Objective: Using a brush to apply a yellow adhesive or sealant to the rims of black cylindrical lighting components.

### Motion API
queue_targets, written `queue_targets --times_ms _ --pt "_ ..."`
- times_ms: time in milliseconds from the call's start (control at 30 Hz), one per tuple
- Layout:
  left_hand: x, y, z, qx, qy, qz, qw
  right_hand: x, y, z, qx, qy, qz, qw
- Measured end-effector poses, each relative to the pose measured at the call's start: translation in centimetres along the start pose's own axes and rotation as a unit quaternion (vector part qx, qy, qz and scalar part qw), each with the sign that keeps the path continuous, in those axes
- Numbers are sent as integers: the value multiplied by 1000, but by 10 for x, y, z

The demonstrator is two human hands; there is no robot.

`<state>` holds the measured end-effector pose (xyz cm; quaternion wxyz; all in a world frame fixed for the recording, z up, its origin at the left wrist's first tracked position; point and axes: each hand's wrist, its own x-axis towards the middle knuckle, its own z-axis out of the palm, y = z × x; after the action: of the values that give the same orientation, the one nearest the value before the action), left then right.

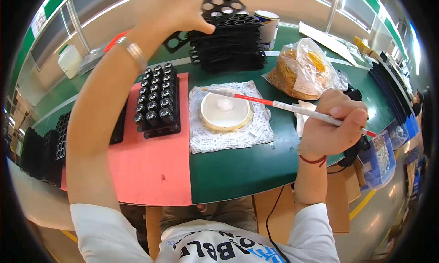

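Note:
My left hand (185, 11) reaches to the far side of the table, partly blurred. It grips a black plate with round holes (224, 1), raised at a slant beside a stack of similar black plates (228, 45); its fingertips are cut off by the top edge. In my closed right hand (336, 121) is a slim brush with a red and white handle (286, 106). The brush points left, its tip above the far rim of a round whitish dish (208, 119). A white lump (225, 104) shows inside the dish, which rests on a printed, wrapped pad (201, 142).
Left of the dish, a black tray (162, 131) of upright shiny black cylinders stands on a pink mat (155, 171). A clear bag of yellowish bands (299, 71) lies right of centre. Behind it is a white can (267, 27). Blue bins (382, 160) flank the table's right side.

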<state>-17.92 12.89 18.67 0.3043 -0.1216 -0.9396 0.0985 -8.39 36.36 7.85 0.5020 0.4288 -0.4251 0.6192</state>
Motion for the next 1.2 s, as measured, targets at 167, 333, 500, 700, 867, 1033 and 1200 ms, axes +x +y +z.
queue_targets --times_ms 167,333,500,700,867,1033,1200 --pt "47 -3 58 -77 -31 71 994 -5 5 9 0 -2 26 1000" --pt "65 0 83 -77 -117 105 985 -6 5 10 -19 9 41 999" --pt "31 -9 78 -119 7 157 980 -8 9 12 -23 -2 54 998" --pt "-80 -16 10 -54 82 129 987 -10 11 16 -34 -25 66 997" --pt "-175 -22 -15 -44 22 18 999 -15 6 21 -79 -83 88 990" --pt "-234 -41 2 -14 -49 -110 993 -24 9 32 -105 -102 75 986" --pt "-243 -52 12 -97 -47 -136 985 -27 15 32 -109 -98 53 988"
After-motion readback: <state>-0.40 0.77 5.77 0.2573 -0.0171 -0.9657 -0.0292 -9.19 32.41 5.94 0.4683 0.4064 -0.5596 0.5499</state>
